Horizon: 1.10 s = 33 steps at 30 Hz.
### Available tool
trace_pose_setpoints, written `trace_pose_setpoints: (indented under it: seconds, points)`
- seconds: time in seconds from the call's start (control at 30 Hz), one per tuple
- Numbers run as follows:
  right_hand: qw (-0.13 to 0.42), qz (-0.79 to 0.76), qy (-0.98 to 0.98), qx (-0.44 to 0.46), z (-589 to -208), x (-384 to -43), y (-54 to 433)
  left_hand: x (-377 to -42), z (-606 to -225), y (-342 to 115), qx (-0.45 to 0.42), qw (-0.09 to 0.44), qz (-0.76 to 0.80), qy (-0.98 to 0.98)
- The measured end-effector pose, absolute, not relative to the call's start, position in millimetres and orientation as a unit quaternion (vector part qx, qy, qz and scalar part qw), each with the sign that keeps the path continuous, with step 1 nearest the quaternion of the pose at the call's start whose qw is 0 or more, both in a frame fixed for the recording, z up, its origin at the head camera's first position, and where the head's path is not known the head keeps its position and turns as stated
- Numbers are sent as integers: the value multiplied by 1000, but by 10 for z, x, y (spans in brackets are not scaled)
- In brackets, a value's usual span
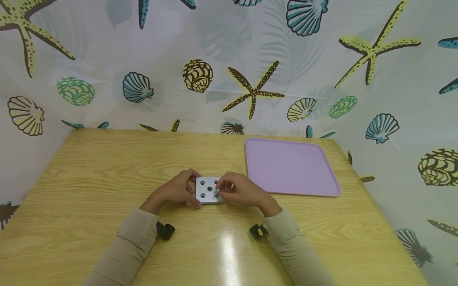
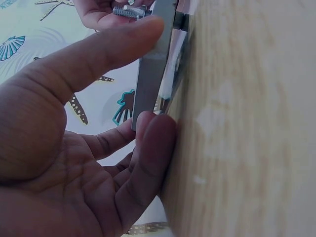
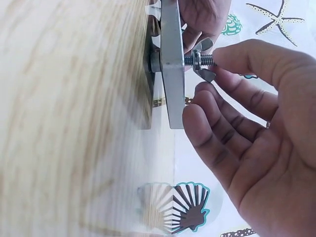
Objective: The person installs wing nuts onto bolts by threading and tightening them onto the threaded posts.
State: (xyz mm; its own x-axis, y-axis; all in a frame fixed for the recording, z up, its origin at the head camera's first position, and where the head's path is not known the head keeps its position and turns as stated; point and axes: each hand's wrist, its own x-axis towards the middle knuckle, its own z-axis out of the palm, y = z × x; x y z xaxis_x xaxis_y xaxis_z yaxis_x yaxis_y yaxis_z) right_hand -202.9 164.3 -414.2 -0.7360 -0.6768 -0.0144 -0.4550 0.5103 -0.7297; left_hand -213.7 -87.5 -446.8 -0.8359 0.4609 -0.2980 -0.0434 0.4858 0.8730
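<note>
A square silver metal plate [image 1: 209,198] with several holes lies on the table, a little raised off the surface. My left hand [image 1: 177,189] grips it at the left side, thumb on the near edge and fingers at the far left corner. Near the plate's front right corner a threaded bolt [image 3: 208,60] passes up through it, with a wing nut [image 3: 204,74] on the thread. My right hand [image 1: 240,189] pinches at this wing nut with thumb and fingertips. Beneath the plate, the bolt's lower end shows in the right wrist view. The right hand partly hides the plate's right side.
A pale purple tray [image 1: 293,167] lies at the right rear of the wooden table [image 1: 107,167]. Behind the table and along its sides hangs a white curtain [image 1: 164,47] printed with shells and starfish.
</note>
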Motion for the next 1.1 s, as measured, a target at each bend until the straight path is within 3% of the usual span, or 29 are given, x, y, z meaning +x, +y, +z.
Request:
trace_pose_setpoints:
  seconds: [1.1]
  points:
    - [179, -363, 843, -355, -4160, -2037, 1619, -2125, -4443, -869, 127, 256, 487, 825]
